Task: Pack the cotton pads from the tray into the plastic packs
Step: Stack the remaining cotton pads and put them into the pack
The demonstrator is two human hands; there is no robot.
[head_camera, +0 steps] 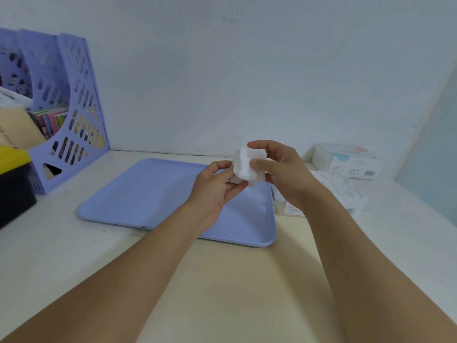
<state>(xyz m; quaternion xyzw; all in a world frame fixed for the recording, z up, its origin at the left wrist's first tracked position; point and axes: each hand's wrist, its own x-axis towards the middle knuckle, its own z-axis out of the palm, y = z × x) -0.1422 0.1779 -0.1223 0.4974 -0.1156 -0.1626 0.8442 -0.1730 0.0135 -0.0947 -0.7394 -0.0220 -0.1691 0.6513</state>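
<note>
Left hand (212,184) and right hand (279,169) clamped together on a stack of cotton pads (247,167), mid-frame above the lilac tray (148,194). Squaring the stack, seemingly; next, sliding it into the plastic packs (346,164) at right.

We seem to be at a home or office desk.
We see a lilac file rack (74,115) holding books, a cream desktop (222,293), a plain white wall (247,70).

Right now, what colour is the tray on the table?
Pale lilac-blue tray, clearest in the head view.
</note>
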